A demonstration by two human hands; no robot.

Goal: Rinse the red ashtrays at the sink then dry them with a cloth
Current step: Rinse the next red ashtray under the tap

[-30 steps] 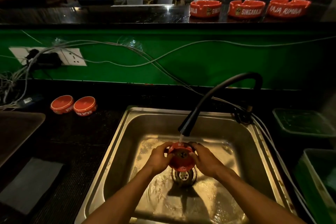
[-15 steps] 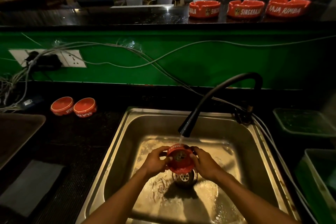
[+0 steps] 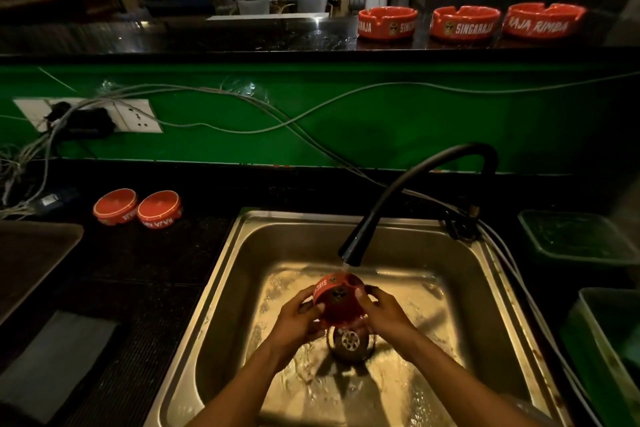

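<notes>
A red ashtray (image 3: 337, 300) is held tilted over the drain (image 3: 349, 343) of a steel sink (image 3: 242, 246), directly under water running from a black curved faucet (image 3: 415, 191). The left hand (image 3: 298, 321) grips its left side with curled fingers; the right hand (image 3: 386, 314) grips its right side. Two more red ashtrays (image 3: 138, 206) sit upside down, touching, on the dark counter (image 3: 156, 267) left of the sink. Three others (image 3: 467, 22) stand in a row on the raised bar ledge (image 3: 173, 35) behind. A grey cloth (image 3: 55, 367) lies at the near left.
</notes>
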